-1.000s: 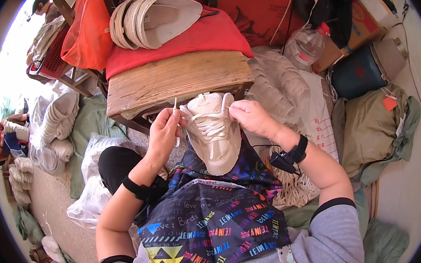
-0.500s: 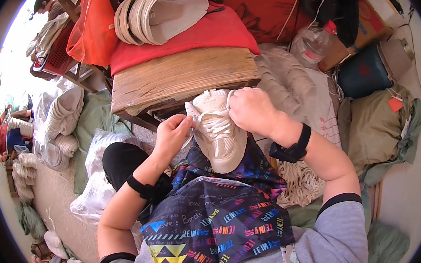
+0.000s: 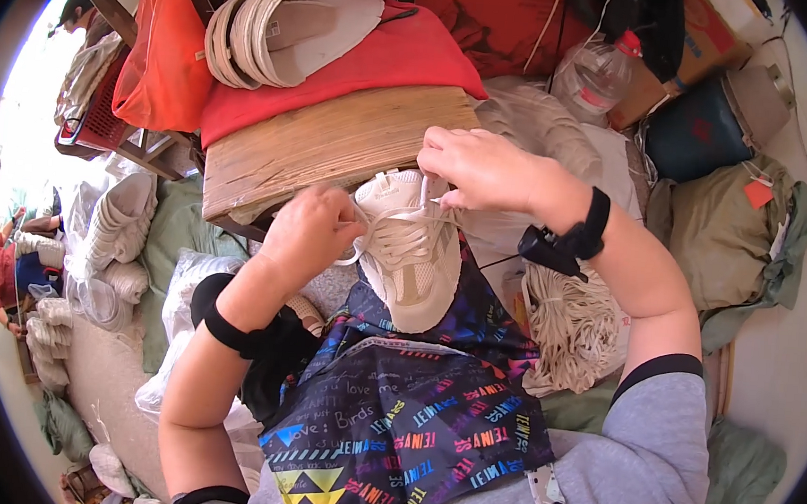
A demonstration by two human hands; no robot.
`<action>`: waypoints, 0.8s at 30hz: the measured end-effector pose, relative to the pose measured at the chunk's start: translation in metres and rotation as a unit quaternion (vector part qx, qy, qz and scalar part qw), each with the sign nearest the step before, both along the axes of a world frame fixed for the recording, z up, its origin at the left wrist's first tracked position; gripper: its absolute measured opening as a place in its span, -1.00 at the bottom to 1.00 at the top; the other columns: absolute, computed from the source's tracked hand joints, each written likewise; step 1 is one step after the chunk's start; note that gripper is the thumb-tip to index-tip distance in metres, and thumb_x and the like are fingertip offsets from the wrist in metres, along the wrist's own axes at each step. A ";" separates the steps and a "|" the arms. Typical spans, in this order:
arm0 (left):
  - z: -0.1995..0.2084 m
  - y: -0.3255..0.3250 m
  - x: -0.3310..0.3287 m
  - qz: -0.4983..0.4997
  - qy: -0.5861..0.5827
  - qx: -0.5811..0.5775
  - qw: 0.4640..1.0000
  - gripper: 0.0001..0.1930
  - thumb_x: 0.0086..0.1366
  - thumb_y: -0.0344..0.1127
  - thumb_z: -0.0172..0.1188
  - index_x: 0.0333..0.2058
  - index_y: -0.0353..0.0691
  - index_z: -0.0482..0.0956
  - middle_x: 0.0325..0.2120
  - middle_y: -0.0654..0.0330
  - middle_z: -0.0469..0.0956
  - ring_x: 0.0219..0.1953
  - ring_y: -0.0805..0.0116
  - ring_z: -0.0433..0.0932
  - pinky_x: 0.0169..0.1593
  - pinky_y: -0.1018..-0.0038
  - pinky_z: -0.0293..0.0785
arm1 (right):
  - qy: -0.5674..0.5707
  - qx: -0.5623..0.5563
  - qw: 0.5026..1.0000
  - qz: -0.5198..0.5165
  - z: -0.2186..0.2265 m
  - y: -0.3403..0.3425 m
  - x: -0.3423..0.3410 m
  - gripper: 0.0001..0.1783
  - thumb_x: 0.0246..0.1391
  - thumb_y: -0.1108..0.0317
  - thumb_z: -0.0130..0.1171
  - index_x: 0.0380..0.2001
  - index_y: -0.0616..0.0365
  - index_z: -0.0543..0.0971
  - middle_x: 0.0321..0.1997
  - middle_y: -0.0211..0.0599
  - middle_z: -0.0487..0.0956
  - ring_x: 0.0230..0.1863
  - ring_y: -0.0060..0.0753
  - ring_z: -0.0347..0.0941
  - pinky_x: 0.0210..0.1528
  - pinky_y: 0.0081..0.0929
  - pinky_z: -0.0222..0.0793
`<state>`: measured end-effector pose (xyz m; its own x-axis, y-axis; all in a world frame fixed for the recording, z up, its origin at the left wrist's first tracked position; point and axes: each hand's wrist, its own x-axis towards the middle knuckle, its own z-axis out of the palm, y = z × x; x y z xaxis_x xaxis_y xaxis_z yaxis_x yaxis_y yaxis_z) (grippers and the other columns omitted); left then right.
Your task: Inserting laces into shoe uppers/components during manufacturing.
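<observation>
A cream lace-up sneaker (image 3: pixel 412 291) rests toe toward me on my dark patterned apron (image 3: pixel 409 423), its heel end near the wooden bench edge. White shoelace (image 3: pixel 403 238) crosses its front. My left hand (image 3: pixel 313 235), beside the shoe's left side, is closed in a pinch on the lace, and a white loop hangs below the fingers. Above the collar on the right, my right hand (image 3: pixel 481 170) pinches the lace between thumb and fingers, with a strand pulled up from the eyelets. Neither hand grips the sneaker itself.
A wooden bench (image 3: pixel 327 142) stands ahead, partly under red cloth (image 3: pixel 428 55) bearing stacked shoe pieces (image 3: pixel 259 37). A heap of laces (image 3: pixel 573 332) lies right of my lap. Beyond are a plastic bottle (image 3: pixel 597 78) and an olive sack (image 3: pixel 727 240). Bagged shoe pieces (image 3: pixel 122 220) sit left.
My right hand has risen slightly, drawing lace up from the shoe. My left hand has moved up and left, turned its back upward, and a lace loop shows below it.
</observation>
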<state>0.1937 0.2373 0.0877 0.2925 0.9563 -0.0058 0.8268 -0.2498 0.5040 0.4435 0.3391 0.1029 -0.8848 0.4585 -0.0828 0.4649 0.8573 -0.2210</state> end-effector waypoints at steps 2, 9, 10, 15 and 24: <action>0.005 0.004 -0.001 -0.007 -0.002 0.064 0.998 -0.79 0.11 -0.38 0.25 -0.25 -0.26 0.54 -0.29 0.02 0.46 -0.28 0.04 0.51 -0.17 0.31 0.46 | 0.075 -0.104 0.991 0.025 -0.002 0.006 0.003 -0.62 -0.16 0.35 0.37 -0.29 0.11 0.41 -0.23 -0.26 0.45 -0.12 -0.11 0.43 -0.17 -0.24 0.35; 0.000 0.016 -0.015 -0.122 -0.065 -0.051 0.989 -0.76 0.06 -0.46 0.30 -0.28 -0.25 0.46 -0.26 0.10 0.40 -0.24 0.07 0.52 -0.16 0.29 0.48 | 0.112 -0.173 0.978 -0.015 -0.011 0.007 0.006 -0.65 -0.16 0.36 0.36 -0.33 0.13 0.41 -0.27 -0.32 0.43 -0.19 -0.21 0.44 -0.20 -0.30 0.34; 0.001 0.019 -0.016 -0.143 -0.060 -0.050 0.987 -0.75 0.05 -0.45 0.31 -0.29 -0.25 0.46 -0.27 0.11 0.40 -0.25 0.08 0.51 -0.16 0.29 0.47 | 0.133 -0.196 0.971 -0.011 -0.020 0.006 0.007 -0.70 -0.13 0.34 0.34 -0.34 0.13 0.45 -0.28 -0.32 0.43 -0.20 -0.23 0.44 -0.20 -0.32 0.34; -0.005 0.021 -0.018 -0.127 -0.071 -0.056 0.988 -0.86 0.15 -0.34 0.27 -0.35 -0.25 0.55 -0.30 0.12 0.42 -0.27 0.13 0.51 -0.17 0.33 0.46 | 0.115 -0.225 0.967 -0.017 -0.027 0.003 0.004 -0.79 -0.02 0.26 0.30 -0.37 0.13 0.57 -0.28 -0.34 0.43 -0.22 -0.32 0.43 -0.17 -0.41 0.34; -0.046 0.006 0.000 0.088 -0.239 -0.080 0.964 -0.85 0.14 -0.34 0.30 -0.38 -0.30 0.61 -0.31 0.25 0.38 -0.27 0.46 0.40 -0.21 0.56 0.37 | 0.311 -0.502 0.745 -0.309 -0.058 -0.024 -0.010 -0.86 0.01 0.36 0.29 -0.46 0.22 0.61 -0.30 -0.44 0.44 -0.25 -0.58 0.40 -0.14 -0.57 0.31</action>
